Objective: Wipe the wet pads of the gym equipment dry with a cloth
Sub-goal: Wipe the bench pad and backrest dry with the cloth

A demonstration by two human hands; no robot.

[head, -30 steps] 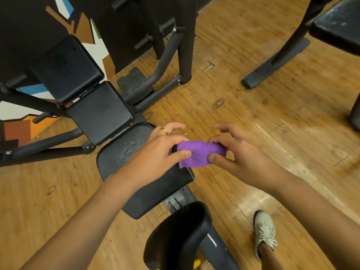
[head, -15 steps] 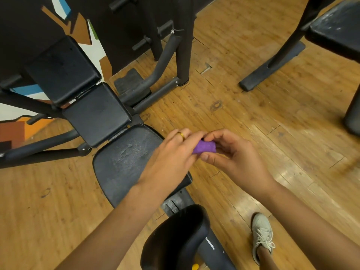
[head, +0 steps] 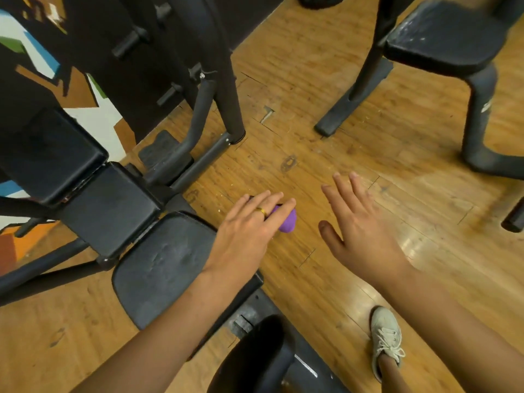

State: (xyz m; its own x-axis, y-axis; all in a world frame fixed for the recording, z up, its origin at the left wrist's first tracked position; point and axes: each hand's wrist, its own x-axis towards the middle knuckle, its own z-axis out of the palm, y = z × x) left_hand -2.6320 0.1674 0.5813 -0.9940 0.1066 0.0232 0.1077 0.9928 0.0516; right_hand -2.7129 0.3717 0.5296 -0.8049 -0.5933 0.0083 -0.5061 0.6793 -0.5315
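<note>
Warm indoor light, floor glare, blurred wide-angle edges

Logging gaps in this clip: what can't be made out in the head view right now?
All head view.
Cloth: mostly covered by fingers of the left hand; its folds don't show.
Seat pad: wet or dry unclear, blurred; the left arm covers part.
Far pad: cut off by the top right edge.

Left hand [head: 249,231] around cloth [head: 287,222]; right hand [head: 360,231] flat, fingers [head: 346,191] splayed.
</note>
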